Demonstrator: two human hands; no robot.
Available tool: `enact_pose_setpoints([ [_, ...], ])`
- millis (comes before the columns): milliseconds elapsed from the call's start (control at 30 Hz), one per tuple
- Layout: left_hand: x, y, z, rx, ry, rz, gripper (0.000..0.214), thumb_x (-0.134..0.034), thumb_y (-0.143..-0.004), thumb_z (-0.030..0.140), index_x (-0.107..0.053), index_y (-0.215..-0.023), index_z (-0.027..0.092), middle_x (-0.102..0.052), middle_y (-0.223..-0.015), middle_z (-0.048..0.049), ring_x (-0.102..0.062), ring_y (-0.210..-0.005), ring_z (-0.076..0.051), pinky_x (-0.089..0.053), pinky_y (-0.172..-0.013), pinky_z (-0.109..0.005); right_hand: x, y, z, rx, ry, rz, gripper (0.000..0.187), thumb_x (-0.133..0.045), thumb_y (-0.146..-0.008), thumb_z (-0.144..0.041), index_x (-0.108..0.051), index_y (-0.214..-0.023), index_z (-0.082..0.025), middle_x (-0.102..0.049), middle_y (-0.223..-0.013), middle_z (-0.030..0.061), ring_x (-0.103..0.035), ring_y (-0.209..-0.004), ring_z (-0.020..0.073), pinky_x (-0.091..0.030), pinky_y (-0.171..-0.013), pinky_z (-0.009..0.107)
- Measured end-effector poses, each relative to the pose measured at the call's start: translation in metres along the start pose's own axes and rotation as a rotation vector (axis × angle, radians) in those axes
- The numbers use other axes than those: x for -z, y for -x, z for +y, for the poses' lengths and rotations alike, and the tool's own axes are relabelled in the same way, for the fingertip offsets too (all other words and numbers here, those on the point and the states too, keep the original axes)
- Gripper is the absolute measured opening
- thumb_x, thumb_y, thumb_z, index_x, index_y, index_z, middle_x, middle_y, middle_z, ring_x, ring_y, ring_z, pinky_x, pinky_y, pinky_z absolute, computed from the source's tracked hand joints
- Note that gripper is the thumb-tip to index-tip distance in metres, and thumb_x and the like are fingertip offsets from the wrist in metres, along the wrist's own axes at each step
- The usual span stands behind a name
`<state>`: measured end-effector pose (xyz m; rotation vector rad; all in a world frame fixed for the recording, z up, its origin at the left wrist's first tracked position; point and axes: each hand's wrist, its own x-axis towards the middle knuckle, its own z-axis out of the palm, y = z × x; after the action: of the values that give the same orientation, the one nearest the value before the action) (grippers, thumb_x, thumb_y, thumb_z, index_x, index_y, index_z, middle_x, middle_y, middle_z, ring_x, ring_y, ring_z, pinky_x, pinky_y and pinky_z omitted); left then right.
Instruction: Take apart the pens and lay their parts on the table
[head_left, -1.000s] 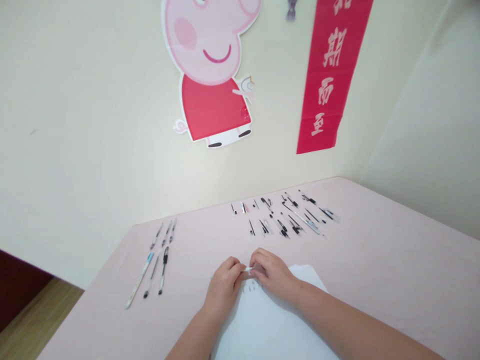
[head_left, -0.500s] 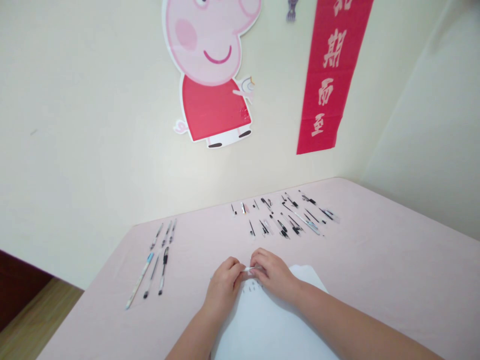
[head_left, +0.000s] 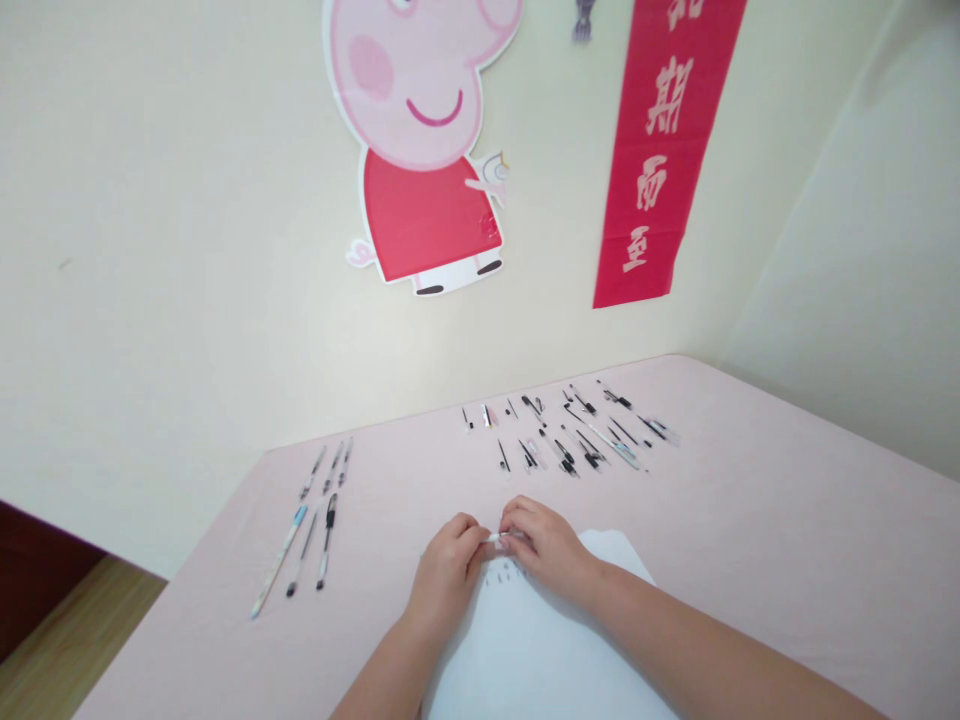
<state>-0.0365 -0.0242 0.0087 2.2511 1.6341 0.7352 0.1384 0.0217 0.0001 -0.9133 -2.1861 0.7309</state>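
Between my two hands is a thin whitish stick-like piece (head_left: 493, 538), too small and too covered by fingers to tell its exact kind. My left hand (head_left: 448, 562) pinches its left end with thumb and fingertips. At the other end, my right hand (head_left: 541, 545) is closed on it, fingers curled. Both hands are over the far edge of a sheet of white paper (head_left: 555, 660), which bears small dark marks (head_left: 501, 573) just below the fingers.
Several pens, among them a black-capped pen (head_left: 328, 540) and a blue-ended pen (head_left: 279, 562), lie at the left of the pink-covered table (head_left: 750, 520). Many loose pen parts (head_left: 566, 450) lie in rows beyond my hands, near the wall.
Both hands stay in nearly the same place with the whitish piece between them. The right fingers shift very slightly; the pens and parts have not moved.
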Motion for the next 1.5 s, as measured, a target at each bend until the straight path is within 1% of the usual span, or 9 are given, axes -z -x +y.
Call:
enact_pose_setpoints([
  [200, 0.001, 0.0, -0.002, 0.017, 0.03, 0.026, 0.02, -0.039, -0.085, 0.02, -0.059, -0.084, 0.021, -0.056, -0.086, -0.0043, -0.055, -0.079, -0.016, -0.044, -0.07, -0.028, -0.002, 0.0, 0.003, -0.017, -0.017, 0.055, 0.016, -0.054, -0.073, -0.008, -0.056, -0.083, -0.02, -0.054, -0.085, 0.0011, -0.05, -0.079, 0.0144, -0.039, -0.072, 0.026],
  [367, 0.003, -0.001, -0.001, 0.032, 0.059, 0.047, 0.018, -0.041, -0.084, 0.019, -0.059, -0.083, 0.021, -0.057, -0.084, -0.0039, -0.055, -0.078, -0.016, -0.044, -0.07, -0.027, -0.002, 0.001, 0.003, -0.04, -0.04, 0.091, 0.012, -0.051, -0.076, -0.011, -0.055, -0.083, -0.02, -0.054, -0.082, 0.0008, -0.049, -0.07, 0.0131, -0.039, -0.066, 0.025],
  [533, 0.002, -0.002, -0.003, 0.043, 0.073, 0.075, 0.018, -0.041, -0.083, 0.018, -0.059, -0.086, 0.02, -0.057, -0.084, -0.0046, -0.055, -0.078, -0.016, -0.044, -0.07, -0.028, -0.003, -0.001, 0.007, -0.133, -0.046, 0.145, 0.01, -0.048, -0.076, -0.013, -0.055, -0.08, -0.019, -0.052, -0.072, -0.0013, -0.045, -0.059, 0.0111, -0.036, -0.058, 0.024],
  [633, 0.002, -0.002, -0.004, 0.042, 0.083, 0.091, 0.018, -0.04, -0.084, 0.018, -0.058, -0.088, 0.019, -0.057, -0.086, -0.0048, -0.056, -0.079, -0.016, -0.045, -0.072, -0.029, -0.004, -0.002, 0.009, -0.168, -0.063, 0.148, 0.012, -0.048, -0.074, -0.012, -0.056, -0.08, -0.018, -0.053, -0.069, -0.0017, -0.045, -0.058, 0.011, -0.036, -0.057, 0.023],
  [833, 0.002, 0.0, -0.004, 0.039, 0.1, 0.134, 0.021, -0.039, -0.086, 0.022, -0.058, -0.092, 0.019, -0.058, -0.086, -0.0052, -0.056, -0.08, -0.016, -0.046, -0.072, -0.029, -0.003, -0.003, 0.01, -0.127, -0.097, 0.161, 0.022, -0.049, -0.072, -0.007, -0.063, -0.083, -0.018, -0.056, -0.073, 0.0009, -0.05, -0.064, 0.0121, -0.04, -0.063, 0.025],
  [967, 0.003, 0.0, -0.003, 0.031, 0.131, 0.152, 0.022, -0.038, -0.088, 0.026, -0.058, -0.093, 0.019, -0.057, -0.086, -0.0056, -0.056, -0.08, -0.016, -0.046, -0.072, -0.03, -0.003, -0.003, 0.008, -0.106, -0.19, 0.183, 0.025, -0.048, -0.07, -0.005, -0.065, -0.083, -0.019, -0.053, -0.071, 0.0005, -0.049, -0.063, 0.0116, -0.041, -0.061, 0.024],
  [1200, 0.002, 0.001, 0.0, -0.018, 0.19, 0.132, 0.023, -0.038, -0.088, 0.028, -0.058, -0.094, 0.019, -0.057, -0.088, -0.0066, -0.056, -0.082, -0.016, -0.047, -0.073, -0.03, -0.003, -0.004, 0.002, -0.142, -0.338, 0.142, 0.011, -0.06, -0.074, -0.021, -0.066, -0.082, -0.019, -0.053, -0.07, 0.0003, -0.049, -0.062, 0.0114, -0.041, -0.058, 0.024],
  [1333, 0.002, 0.001, 0.002, -0.023, 0.206, 0.093, 0.024, -0.038, -0.088, 0.029, -0.059, -0.095, 0.02, -0.057, -0.087, -0.0059, -0.056, -0.08, -0.015, -0.047, -0.072, -0.028, -0.001, -0.004, 0.001, -0.173, -0.472, 0.112, 0.012, -0.06, -0.075, -0.028, -0.067, -0.08, -0.019, -0.056, -0.071, 0.0012, -0.051, -0.065, 0.0124, -0.042, -0.06, 0.025],
  [1500, 0.002, 0.001, 0.002, -0.039, 0.205, 0.083, 0.024, -0.039, -0.088, 0.027, -0.061, -0.095, 0.02, -0.059, -0.086, -0.0059, -0.056, -0.081, -0.015, -0.047, -0.073, -0.028, 0.002, -0.005, -0.002, -0.171, -0.535, 0.123, 0.016, -0.06, -0.075, -0.033, -0.068, -0.076, -0.019, -0.056, -0.069, 0.0015, -0.053, -0.067, 0.0135, -0.042, -0.064, 0.027],
])
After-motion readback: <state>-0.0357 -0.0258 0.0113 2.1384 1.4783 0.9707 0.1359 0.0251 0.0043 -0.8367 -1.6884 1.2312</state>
